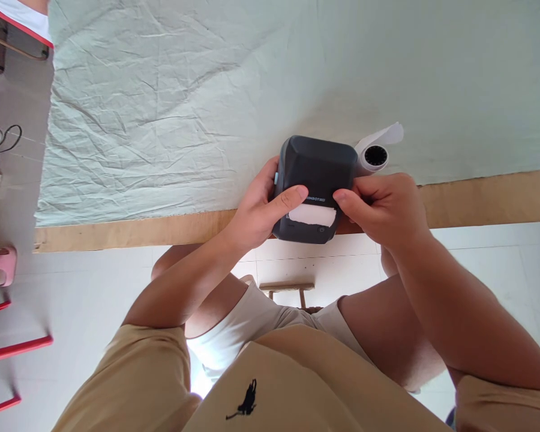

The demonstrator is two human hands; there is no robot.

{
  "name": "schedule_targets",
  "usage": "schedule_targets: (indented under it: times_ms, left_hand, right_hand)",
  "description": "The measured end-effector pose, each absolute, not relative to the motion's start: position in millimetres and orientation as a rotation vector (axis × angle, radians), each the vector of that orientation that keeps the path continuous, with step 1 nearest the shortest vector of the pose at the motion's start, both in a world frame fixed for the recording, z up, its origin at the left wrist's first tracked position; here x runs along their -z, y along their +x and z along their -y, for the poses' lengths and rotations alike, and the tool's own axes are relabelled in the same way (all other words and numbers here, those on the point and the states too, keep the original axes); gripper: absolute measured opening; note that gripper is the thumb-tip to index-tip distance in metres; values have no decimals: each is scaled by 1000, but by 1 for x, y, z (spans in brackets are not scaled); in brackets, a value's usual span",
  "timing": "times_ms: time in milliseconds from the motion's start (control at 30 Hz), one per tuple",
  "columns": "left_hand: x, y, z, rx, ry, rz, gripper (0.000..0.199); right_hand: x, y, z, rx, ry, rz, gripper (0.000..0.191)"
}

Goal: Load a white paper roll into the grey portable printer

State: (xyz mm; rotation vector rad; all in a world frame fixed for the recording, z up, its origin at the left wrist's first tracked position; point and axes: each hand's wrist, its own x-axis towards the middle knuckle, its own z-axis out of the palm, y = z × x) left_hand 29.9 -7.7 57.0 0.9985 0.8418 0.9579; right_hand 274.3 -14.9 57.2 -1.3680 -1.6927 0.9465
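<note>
A dark label printer (319, 165) is held between both hands at the table's front edge, its lid closed. White paper (312, 215) with a ragged edge shows at its slot. My left hand (270, 207) grips the printer's left side, thumb on the top face. My right hand (380, 204) holds the right side, thumb at the edge near the slot and fingers curled. Just behind my right hand, a white paper roll (368, 157) with a black core rests on the cloth, its loose end reaching up and right.
Pale green wrinkled cloth (162, 120) covers the table, whose bare wooden edge (139, 233) runs along the front. A wooden stool (288, 287) is partly visible below. At the far left are cables, red bars and a person's foot in a pink slipper (8, 264).
</note>
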Motion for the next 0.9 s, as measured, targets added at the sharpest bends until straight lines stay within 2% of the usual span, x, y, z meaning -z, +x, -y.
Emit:
schedule_targets:
  times_ms: [233,533,633,767,900]
  left_hand:
    - [-52,28,7,-970,1046,-859,73]
    - [-55,35,9,-1048,1110,-827,75]
    - [-59,37,10,-1048,1048,-895,75]
    - [-58,36,7,-1014,994,-855,62]
    - [-52,38,4,-1033,942,-917,70]
  right_hand:
    - [-64,270,17,-894,-1407,1697,71]
    - [-73,273,17,-908,-1407,1774,60]
    - [-68,275,17,-899,-1407,1806,62]
    - [-65,277,17,-884,-1399,1818,69]
    - [-65,278,18,-904,-1378,1834,70]
